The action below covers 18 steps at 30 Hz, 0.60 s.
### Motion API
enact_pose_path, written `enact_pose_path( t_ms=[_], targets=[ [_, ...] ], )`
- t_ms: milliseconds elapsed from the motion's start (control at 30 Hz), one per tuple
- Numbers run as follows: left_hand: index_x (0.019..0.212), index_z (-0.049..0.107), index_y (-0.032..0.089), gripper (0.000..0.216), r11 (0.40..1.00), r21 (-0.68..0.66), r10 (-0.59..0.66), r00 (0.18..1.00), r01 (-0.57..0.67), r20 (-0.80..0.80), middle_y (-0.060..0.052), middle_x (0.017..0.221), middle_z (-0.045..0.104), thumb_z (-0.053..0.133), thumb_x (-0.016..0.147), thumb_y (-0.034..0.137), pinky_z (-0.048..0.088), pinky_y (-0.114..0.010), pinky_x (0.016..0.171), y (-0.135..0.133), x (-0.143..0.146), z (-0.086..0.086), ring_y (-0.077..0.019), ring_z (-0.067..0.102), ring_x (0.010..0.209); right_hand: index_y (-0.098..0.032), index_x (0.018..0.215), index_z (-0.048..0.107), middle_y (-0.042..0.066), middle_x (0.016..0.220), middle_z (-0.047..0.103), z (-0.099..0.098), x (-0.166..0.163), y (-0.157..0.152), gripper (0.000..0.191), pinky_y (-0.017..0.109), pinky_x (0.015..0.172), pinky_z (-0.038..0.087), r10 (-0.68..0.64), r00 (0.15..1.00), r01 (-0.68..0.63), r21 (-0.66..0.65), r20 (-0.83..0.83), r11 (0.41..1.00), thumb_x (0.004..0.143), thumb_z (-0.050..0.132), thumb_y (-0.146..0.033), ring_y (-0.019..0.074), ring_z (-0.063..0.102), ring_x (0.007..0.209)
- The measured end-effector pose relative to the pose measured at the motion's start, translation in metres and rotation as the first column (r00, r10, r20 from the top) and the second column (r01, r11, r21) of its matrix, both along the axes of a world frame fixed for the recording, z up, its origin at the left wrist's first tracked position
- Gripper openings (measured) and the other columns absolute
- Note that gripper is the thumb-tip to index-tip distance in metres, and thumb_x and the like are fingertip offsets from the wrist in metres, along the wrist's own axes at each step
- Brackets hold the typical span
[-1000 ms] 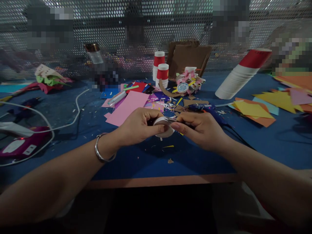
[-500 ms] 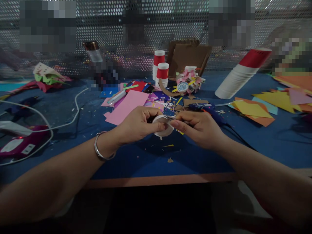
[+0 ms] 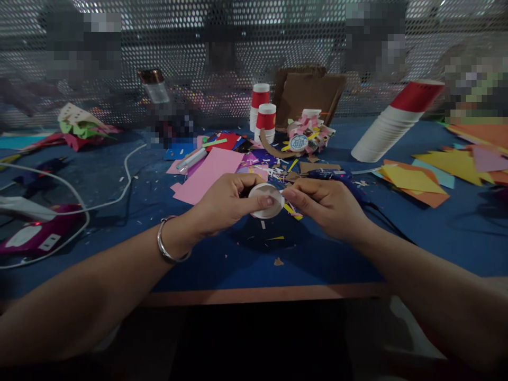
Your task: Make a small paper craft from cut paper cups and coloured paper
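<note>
A white paper cup (image 3: 260, 211) is in my left hand (image 3: 222, 203), its round opening turned up toward me. The thumb lies inside the rim and the fingers wrap behind it. At the cup's right edge, my right hand (image 3: 327, 206) is closed in a pinch, thumb against index finger. A small pale bit shows by those fingertips, but what they grip is mostly hidden. Yellow paper strips (image 3: 292, 211) lie on the table just below the right fingertips. Pink paper (image 3: 210, 172) lies behind my left hand.
Two red-and-white cup stacks (image 3: 265, 124) stand at the back, before brown cardboard (image 3: 307, 98). A tall cup stack (image 3: 391, 127) leans at right, near coloured paper (image 3: 415, 182). A dark glue gun (image 3: 353, 185) lies behind my right hand. A purple power strip (image 3: 47, 227) and white cable are at left.
My right fingertips have shifted slightly right, to the cup's outer edge. A thin greyish piece seen over the rim before no longer shows. The cup's opening now looks rounder and less covered.
</note>
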State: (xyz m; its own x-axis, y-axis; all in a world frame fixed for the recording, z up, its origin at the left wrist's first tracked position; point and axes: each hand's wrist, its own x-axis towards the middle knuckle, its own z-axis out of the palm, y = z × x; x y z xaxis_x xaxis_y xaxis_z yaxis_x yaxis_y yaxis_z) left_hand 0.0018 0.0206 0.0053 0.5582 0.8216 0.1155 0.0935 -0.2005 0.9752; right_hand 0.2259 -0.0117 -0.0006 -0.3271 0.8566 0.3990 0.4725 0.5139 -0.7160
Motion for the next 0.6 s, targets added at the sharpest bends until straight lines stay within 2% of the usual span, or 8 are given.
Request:
enact_pose_path(
  t_ms=[133, 267, 400, 500, 600],
  targets=[
    [0.085, 0.071, 0.014, 0.023, 0.994, -0.112, 0.019, 0.998, -0.012, 0.059, -0.004, 0.084, 0.072, 0.084, 0.075, 0.030, 0.050, -0.025, 0.071, -0.001, 0.001, 0.002, -0.0129, 0.065, 0.077, -0.020, 0.068, 0.053, -0.006, 0.057, 0.039, -0.002, 0.003, 0.005, 0.055, 0.028, 0.049, 0.026, -0.063, 0.992, 0.052, -0.099, -0.110, 0.994, 0.096, 0.062, -0.068, 0.0091, 0.034, 0.052],
    [0.084, 0.070, 0.015, 0.017, 0.974, -0.222, 0.063, 0.992, -0.038, 0.107, -0.003, 0.082, 0.072, 0.079, 0.073, 0.025, 0.050, -0.026, 0.070, -0.003, 0.004, 0.005, -0.0131, 0.066, 0.073, -0.021, 0.073, 0.057, -0.008, 0.055, 0.031, -0.009, 0.004, 0.010, 0.050, 0.027, 0.046, 0.021, -0.074, 0.956, 0.012, -0.216, -0.282, 0.976, 0.093, 0.067, -0.066, 0.0083, 0.026, 0.048],
    [0.080, 0.069, 0.014, 0.016, 0.981, -0.192, 0.020, 0.997, -0.005, 0.077, -0.001, 0.077, 0.068, 0.079, 0.072, 0.023, 0.046, -0.025, 0.068, -0.006, 0.005, 0.006, -0.0114, 0.061, 0.071, -0.020, 0.076, 0.059, -0.009, 0.054, 0.031, -0.010, 0.001, 0.010, 0.051, 0.026, 0.046, 0.019, -0.034, 0.914, -0.098, -0.302, -0.403, 0.948, 0.089, 0.070, -0.068, 0.0074, 0.023, 0.048],
    [0.086, 0.070, 0.014, 0.021, 0.990, -0.132, -0.059, 0.998, 0.054, -0.031, 0.001, 0.077, 0.064, 0.081, 0.072, 0.023, 0.043, -0.025, 0.065, -0.008, 0.004, 0.009, -0.0105, 0.056, 0.069, -0.019, 0.077, 0.059, -0.006, 0.061, 0.042, -0.007, -0.001, 0.008, 0.050, 0.026, 0.050, 0.026, 0.052, 0.933, -0.162, -0.286, -0.357, 0.945, 0.086, 0.075, -0.066, 0.0080, 0.033, 0.053],
    [0.089, 0.067, 0.015, 0.025, 0.993, -0.082, -0.099, 0.989, 0.090, -0.113, 0.003, 0.076, 0.060, 0.083, 0.073, 0.024, 0.041, -0.025, 0.064, -0.009, 0.003, 0.010, -0.0097, 0.052, 0.068, -0.018, 0.076, 0.062, -0.002, 0.071, 0.053, -0.004, -0.003, 0.007, 0.052, 0.026, 0.056, 0.033, 0.077, 0.963, -0.144, -0.253, -0.257, 0.957, 0.079, 0.082, -0.065, 0.0102, 0.044, 0.064]
  ],
)
